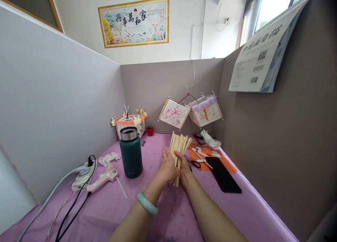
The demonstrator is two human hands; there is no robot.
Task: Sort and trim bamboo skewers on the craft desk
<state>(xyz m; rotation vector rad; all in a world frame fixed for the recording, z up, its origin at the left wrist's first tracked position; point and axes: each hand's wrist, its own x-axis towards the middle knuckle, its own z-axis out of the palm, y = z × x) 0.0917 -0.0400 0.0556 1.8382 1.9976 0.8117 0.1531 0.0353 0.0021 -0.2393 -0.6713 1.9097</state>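
Note:
A bundle of thin wooden sticks [179, 143] is held upright, fanned a little at the top, above the purple tablecloth [168, 217]. My left hand [168, 166] wraps round the bundle from the left side, with a green bangle [147, 203] on that wrist. On the right side of the same bundle, my right hand [184, 166] is closed, its thumb lying across the sticks. The lower ends of the sticks show between both hands.
At left are a dark green bottle [131, 158], a pink glue gun [102, 182] and a power strip [83, 179] with cables. A black phone-like slab [223, 174], scissors [196, 164] and an orange sheet [229, 163] lie right. Paper lanterns [175, 112] stand or hang behind.

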